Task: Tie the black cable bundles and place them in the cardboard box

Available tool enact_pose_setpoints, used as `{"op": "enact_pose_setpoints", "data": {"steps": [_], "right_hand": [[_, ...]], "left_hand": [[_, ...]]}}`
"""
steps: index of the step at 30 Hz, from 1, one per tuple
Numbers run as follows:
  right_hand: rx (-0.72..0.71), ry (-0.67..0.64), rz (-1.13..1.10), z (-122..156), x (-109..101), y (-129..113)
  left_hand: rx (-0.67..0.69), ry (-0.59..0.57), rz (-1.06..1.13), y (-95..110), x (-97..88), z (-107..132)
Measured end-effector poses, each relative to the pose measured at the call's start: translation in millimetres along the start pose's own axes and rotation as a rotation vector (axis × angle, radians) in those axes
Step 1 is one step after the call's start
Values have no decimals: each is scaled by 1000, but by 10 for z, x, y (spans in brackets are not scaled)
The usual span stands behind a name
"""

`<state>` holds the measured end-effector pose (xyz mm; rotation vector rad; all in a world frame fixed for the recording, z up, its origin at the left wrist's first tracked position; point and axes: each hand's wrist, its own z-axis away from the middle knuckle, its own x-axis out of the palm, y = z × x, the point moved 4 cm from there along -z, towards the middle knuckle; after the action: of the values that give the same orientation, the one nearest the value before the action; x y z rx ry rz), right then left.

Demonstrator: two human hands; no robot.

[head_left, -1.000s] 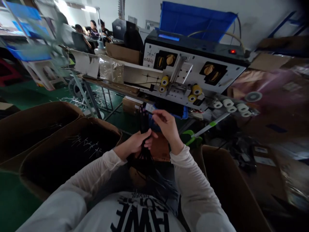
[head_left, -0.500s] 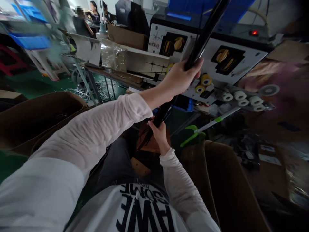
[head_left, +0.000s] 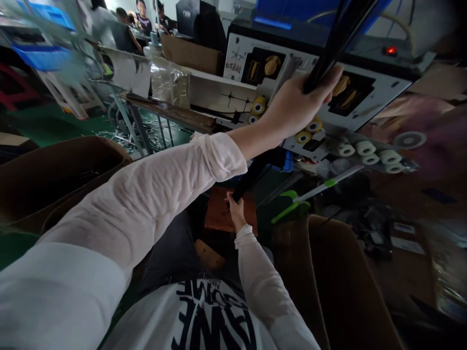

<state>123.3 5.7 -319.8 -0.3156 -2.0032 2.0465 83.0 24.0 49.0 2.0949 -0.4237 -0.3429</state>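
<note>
A bundle of long, thin black strands (head_left: pixel 341 46), which look like cables, runs from the upper right down towards my lap. My left hand (head_left: pixel 310 97) is closed round its upper part, in front of a machine with yellow knobs (head_left: pixel 272 65). Lower down, my right hand (head_left: pixel 236 210) grips the bundle near its lower end, above a reddish-brown wooden surface (head_left: pixel 215 214). My left forearm passes across the view, and the bundle's middle is partly hidden behind my left wrist.
Open cardboard boxes stand at my left (head_left: pixel 83 150) and right (head_left: pixel 310 272). White rollers (head_left: pixel 365 148) jut out below the machine. A pole with a green forked end (head_left: pixel 292 206) leans nearby. People (head_left: pixel 144 22) sit in the background.
My left hand has moved right and slightly up along with the bundle's upper part. My right hand has moved down, and the loose lower ends no longer show.
</note>
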Motion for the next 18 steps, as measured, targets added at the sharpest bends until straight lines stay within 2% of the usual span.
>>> {"op": "enact_pose_setpoints", "data": {"steps": [5,8,10,13,18], "right_hand": [[14,60,-43,-67,-87,229],[13,78,-38,-127,-126,304],[14,83,-29,-169,-144,354],[19,79,-9,-212,-153,468],[30,17,40,-240,-128,693]], "left_hand": [[-37,-54,-65,105,124,198],[-55,-95,-16,153,159,276],[-11,-120,43,141,157,312],[17,-123,122,3,106,366],[-101,-50,155,-385,-57,451]]}}
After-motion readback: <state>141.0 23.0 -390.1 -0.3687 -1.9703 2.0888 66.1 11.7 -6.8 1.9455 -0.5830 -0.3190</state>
